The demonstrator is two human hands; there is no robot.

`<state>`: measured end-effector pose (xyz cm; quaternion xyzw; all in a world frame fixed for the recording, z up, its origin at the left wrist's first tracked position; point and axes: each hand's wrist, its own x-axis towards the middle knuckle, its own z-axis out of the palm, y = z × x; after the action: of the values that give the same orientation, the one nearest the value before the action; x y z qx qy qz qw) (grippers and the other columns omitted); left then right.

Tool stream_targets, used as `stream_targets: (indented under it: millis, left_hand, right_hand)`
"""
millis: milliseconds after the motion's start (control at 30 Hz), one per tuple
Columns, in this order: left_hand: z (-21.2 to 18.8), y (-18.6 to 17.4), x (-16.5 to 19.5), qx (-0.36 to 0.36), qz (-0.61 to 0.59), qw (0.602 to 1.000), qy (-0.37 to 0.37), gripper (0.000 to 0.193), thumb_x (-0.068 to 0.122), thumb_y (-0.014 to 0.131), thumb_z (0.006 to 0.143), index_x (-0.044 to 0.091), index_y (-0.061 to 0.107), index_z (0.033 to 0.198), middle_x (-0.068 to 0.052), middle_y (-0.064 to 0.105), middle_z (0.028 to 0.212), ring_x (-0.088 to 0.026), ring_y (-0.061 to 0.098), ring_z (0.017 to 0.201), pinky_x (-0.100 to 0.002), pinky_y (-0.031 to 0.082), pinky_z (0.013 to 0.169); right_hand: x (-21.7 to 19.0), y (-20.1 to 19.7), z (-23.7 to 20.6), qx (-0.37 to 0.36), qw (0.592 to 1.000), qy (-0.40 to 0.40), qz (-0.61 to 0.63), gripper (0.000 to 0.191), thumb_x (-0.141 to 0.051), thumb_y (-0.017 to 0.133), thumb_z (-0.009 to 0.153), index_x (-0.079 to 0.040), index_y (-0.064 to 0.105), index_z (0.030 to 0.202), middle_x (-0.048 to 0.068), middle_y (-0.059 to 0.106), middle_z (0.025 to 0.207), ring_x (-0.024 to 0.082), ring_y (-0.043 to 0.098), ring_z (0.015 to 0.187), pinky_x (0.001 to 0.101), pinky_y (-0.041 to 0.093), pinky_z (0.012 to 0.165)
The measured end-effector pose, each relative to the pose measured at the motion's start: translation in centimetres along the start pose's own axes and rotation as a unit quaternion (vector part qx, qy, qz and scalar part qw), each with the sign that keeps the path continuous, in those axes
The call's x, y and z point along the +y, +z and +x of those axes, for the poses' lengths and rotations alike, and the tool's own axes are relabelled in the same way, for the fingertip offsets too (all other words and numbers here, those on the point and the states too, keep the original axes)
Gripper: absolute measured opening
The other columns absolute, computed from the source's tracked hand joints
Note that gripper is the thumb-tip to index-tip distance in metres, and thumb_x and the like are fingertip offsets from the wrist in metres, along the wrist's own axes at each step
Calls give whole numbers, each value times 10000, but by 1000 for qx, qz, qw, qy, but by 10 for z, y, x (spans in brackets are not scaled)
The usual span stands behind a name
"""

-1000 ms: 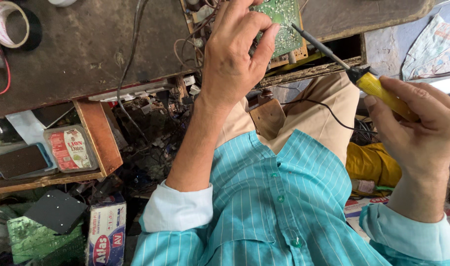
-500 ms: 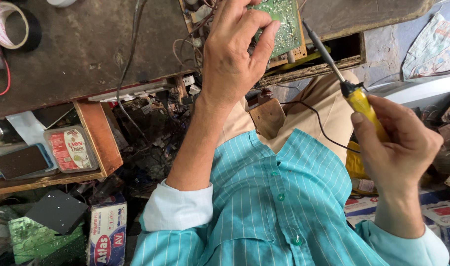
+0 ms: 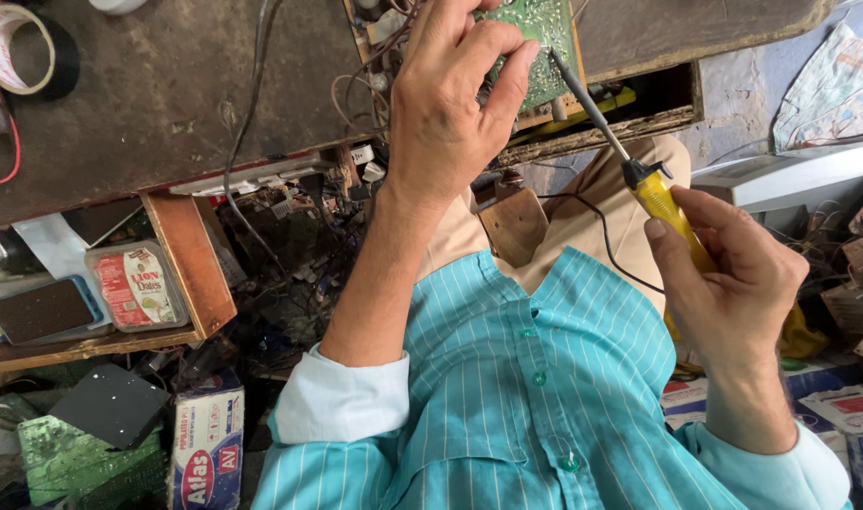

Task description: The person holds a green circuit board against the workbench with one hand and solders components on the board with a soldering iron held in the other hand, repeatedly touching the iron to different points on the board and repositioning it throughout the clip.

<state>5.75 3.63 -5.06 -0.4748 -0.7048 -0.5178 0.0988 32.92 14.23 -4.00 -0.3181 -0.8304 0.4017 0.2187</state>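
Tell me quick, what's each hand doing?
Left hand: closed, gripping the circuit board.
Right hand: closed around the yellow soldering iron.

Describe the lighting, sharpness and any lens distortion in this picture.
Head view: soft, even daylight with no harsh glare; the left hand, right hand and yellow-handled soldering iron are sharp; the wide lens bends the bench edge; the shelf lies in shadow.

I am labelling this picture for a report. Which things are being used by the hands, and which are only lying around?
In use:
left hand on the green circuit board
right hand holding the yellow-handled soldering iron

Lying about:
tape rolls
plastic box
carton
black plate
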Motion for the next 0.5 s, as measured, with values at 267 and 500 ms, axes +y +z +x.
stream_targets:
  millis: [267, 500]
  left_hand:
    - [-1, 1, -1, 4, 6, 1000, 6, 162, 57, 804, 991, 57, 643, 1013, -48, 583, 1132, -204, 606, 927, -345, 522, 805]
    - [-2, 3, -3, 10, 2, 1000, 16, 150, 77, 794, 1012, 61, 645, 1017, -39, 579, 1141, -200, 629, 974, -330, 542, 820]
  right_hand:
    - [-9, 2, -1, 9, 1000, 0, -30, 261, -47, 811, 1067, 58, 716, 1285, 86, 724, 929, 44, 630, 765, 167, 485, 667]
    - [-16, -5, 12, 73, 997, -6, 21, 268, -32, 722, 963, 38, 659, 1214, 76, 716, 912, 44, 619, 682, 197, 470, 566]
